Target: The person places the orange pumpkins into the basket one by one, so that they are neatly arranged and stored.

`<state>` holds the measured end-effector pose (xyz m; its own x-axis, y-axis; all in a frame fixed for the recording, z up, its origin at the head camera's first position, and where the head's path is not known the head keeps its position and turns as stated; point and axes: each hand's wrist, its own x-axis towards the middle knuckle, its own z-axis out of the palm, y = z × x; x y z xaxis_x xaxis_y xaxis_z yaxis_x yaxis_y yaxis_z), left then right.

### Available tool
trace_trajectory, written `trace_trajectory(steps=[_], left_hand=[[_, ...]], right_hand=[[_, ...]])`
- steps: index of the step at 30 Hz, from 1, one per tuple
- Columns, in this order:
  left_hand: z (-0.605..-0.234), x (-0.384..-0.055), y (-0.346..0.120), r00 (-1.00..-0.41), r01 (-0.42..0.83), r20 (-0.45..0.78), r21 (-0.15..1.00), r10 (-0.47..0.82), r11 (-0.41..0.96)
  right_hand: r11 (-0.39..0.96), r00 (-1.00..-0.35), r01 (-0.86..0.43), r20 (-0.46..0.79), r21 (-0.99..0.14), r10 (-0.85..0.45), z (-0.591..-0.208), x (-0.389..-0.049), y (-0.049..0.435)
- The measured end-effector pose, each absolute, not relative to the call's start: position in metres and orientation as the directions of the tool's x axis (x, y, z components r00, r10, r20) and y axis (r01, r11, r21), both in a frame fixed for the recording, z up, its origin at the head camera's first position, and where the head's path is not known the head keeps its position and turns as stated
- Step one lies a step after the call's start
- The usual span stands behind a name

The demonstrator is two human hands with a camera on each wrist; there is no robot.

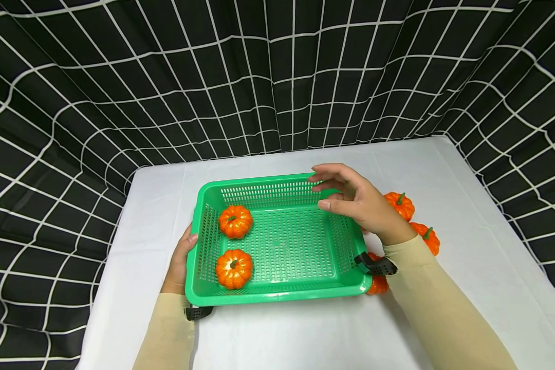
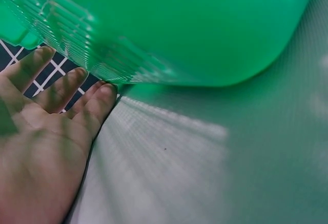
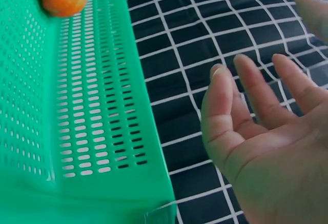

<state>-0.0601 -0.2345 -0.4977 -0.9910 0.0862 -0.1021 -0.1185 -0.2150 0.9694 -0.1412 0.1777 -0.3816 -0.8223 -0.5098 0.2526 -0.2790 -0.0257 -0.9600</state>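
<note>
A green plastic basket [image 1: 277,296] with slotted walls lies in the middle of the head view. Two small orange pumpkins with green stems are inside it along the left wall, a far pumpkin [image 1: 236,222] and a near pumpkin [image 1: 234,269]. At the basket's left side my left hand [image 1: 181,259] holds on, thumb at the rim and fingertips against the outer wall [image 2: 110,62]. Over the far right corner hovers my right hand [image 1: 351,198], its fingers loosely bent and apart, with nothing between them. The right wrist view shows that palm [image 3: 277,152] bare.
Several more orange pumpkins sit on the white tablecloth right of the basket, among them one at the back [image 1: 399,205] and one further right [image 1: 426,239]. My right forearm partly covers this group. A black curtain with a white grid [image 1: 277,77] encloses the table.
</note>
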Motion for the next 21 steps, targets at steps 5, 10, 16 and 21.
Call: trace_trajectory(steps=[5,10,16,21], left_hand=[[-0.498,-0.06,-0.234,-0.99,-0.123,-0.105,0.967,0.091,-0.223],[-0.499,-0.06,-0.234,-0.989,-0.128,-0.108,0.966,0.098,-0.225],[-0.499,-0.059,-0.235,-0.988,-0.137,-0.118,0.968,0.099,-0.209],[-0.498,-0.059,-0.234,-0.988,-0.138,-0.12,0.97,0.099,-0.202]], right_hand=[[0.002,-0.836,-0.279,0.242,-0.96,-0.492,-0.384,-0.138,0.189],[0.008,-0.853,-0.26,0.226,-0.966,-0.47,-0.383,-0.136,0.198],[0.044,-0.879,-0.231,0.189,-0.972,-0.439,-0.382,-0.132,0.213],[0.041,-0.886,-0.231,0.193,-0.972,-0.422,-0.384,-0.13,0.223]])
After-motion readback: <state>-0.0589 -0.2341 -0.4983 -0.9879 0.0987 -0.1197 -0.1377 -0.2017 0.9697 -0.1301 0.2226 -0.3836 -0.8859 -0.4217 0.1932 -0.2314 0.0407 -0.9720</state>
